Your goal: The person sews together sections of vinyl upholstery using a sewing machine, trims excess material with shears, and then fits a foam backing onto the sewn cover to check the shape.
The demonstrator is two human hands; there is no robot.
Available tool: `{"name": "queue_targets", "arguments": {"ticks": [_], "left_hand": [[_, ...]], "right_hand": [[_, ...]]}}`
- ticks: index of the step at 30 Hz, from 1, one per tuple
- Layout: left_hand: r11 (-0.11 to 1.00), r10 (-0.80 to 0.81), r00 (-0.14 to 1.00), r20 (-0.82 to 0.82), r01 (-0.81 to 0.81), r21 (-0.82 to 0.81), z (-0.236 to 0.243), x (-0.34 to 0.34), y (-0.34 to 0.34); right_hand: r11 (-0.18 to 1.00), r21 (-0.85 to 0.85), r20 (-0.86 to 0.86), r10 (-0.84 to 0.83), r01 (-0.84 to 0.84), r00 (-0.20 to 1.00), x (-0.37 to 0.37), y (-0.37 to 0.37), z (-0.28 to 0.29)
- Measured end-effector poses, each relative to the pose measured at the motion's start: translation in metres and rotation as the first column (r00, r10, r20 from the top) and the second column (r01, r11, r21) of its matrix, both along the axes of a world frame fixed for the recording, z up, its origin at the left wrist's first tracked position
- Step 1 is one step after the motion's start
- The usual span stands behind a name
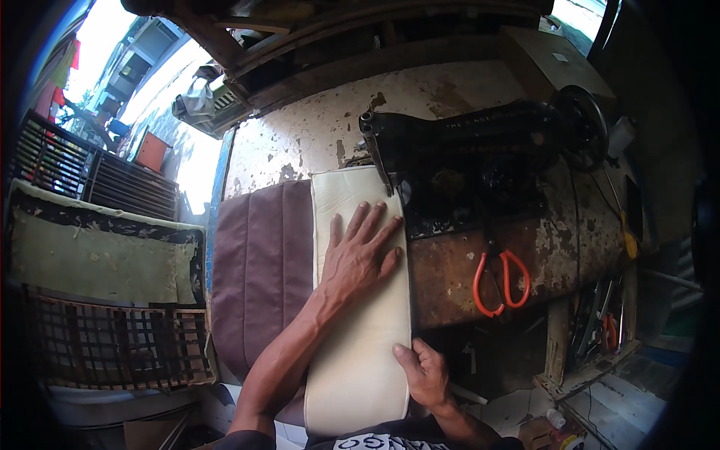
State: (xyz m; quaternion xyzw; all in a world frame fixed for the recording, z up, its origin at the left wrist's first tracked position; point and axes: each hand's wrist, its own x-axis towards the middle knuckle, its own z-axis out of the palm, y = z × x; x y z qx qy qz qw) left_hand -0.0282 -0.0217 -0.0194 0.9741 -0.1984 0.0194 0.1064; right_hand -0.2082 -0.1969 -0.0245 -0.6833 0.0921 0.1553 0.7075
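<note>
A long cream upholstery panel (360, 360) with a piped edge runs from the sewing machine (465, 139) down to my lap. Its top right corner lies by the machine's needle end. My left hand (358, 251) rests flat on the upper part of the panel, fingers spread. Lower down, my right hand (426, 373) pinches the panel's right edge, thumb on top and the other fingers partly hidden beneath. Joined to or lying along the cream panel's left side is a maroon panel (259, 270) with vertical seams.
Scissors with orange handles (478, 286) lie on the worn wooden table (442, 262) right of the panel. A handwheel (581, 127) stands at the machine's right end. Slatted frames (120, 337) and a green padded piece (105, 251) are at left. Tools (609, 330) hang lower right.
</note>
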Motion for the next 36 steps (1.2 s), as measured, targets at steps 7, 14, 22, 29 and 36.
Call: {"name": "queue_targets", "arguments": {"ticks": [7,14,22,29,36], "left_hand": [[1.0,0.02,0.998,-0.053,-0.02,0.002,0.005,0.018,-0.003],[0.988,0.073,0.994,-0.084,-0.084,-0.131,0.003,0.034,-0.002],[0.987,0.109,0.98,-0.166,-0.126,-0.1,0.016,0.055,-0.005],[0.986,0.114,0.973,-0.203,-0.136,-0.101,0.02,0.073,-0.004],[0.989,0.063,0.993,-0.104,-0.076,-0.126,0.008,0.086,0.005]], "right_hand": [[0.999,0.041,-0.067,-0.023,0.026,0.997,0.016,0.002,-0.003],[0.994,0.045,-0.015,0.097,-0.096,0.995,-0.014,0.002,-0.003],[0.988,0.012,-0.03,0.156,-0.156,0.987,0.005,-0.005,0.005],[0.992,-0.086,0.1,0.098,-0.089,0.99,0.011,-0.002,0.003],[0.973,-0.156,0.006,0.175,-0.172,0.984,0.012,-0.007,-0.007]]}}
